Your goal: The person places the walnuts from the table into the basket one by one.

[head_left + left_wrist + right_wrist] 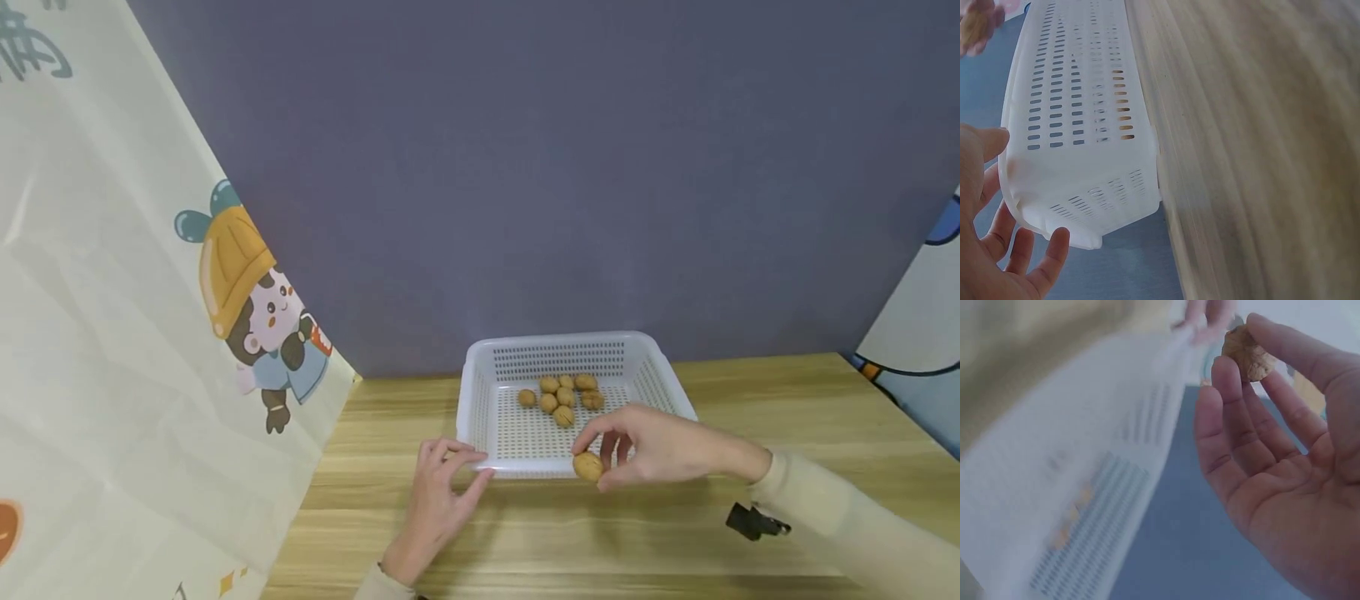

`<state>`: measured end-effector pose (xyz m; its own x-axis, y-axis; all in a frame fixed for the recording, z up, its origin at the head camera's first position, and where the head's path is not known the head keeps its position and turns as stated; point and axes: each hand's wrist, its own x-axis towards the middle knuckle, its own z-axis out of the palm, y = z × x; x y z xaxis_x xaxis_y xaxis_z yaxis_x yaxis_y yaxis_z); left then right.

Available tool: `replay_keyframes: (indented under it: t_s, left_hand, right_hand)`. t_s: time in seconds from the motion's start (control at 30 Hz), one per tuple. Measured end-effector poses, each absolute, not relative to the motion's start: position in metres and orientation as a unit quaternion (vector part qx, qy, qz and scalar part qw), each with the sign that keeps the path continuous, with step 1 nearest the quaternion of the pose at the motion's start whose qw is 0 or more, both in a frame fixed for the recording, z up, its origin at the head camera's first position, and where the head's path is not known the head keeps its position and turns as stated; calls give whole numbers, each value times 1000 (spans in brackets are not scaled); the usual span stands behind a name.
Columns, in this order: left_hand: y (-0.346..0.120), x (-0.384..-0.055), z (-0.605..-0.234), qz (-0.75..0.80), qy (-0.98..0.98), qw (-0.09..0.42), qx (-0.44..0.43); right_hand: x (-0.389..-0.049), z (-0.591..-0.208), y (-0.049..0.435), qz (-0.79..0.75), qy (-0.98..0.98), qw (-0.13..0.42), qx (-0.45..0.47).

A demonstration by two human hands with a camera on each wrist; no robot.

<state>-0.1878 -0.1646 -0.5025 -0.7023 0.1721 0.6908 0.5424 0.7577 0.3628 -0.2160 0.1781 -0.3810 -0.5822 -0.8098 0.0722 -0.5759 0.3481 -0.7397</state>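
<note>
In the head view a white perforated plastic basket (480, 392) stands on the wooden table with several walnuts (566, 397) lying loose inside. My left hand (438, 504) holds its near left corner, the thumb at the front and the fingers about the rim; the left wrist view shows this hand (997, 237) against the basket (1085, 162). Between thumb and fingertips my right hand (652, 446) pinches one walnut (588, 467), in front of the basket's near rim. That walnut (1247, 355) shows plainly at the fingertips of the right hand (1291, 456) in the right wrist view.
The wooden table (600, 542) extends to both sides of the basket and in front of it. Behind rises a dark grey-blue panel (555, 167). A white sheet with cartoon prints (112, 292) hangs along the left. A black clip-like piece (756, 522) sits by the right sleeve.
</note>
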Motion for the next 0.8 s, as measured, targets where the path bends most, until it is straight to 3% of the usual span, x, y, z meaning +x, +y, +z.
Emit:
replay_keyframes:
  t_s: [0.27, 0.6, 0.8]
  left_hand:
    - [-168, -188, -498, -277, -879, 335, -196]
    - [-166, -185, -500, -272, -883, 332, -190]
    - [-165, -183, -501, -273, -878, 342, -196]
  right_hand:
    - [-263, -353, 179, -348, 840, 113, -401]
    - [-315, -365, 177, -356, 868, 115, -326]
    - [-340, -395, 179, -331, 891, 93, -295]
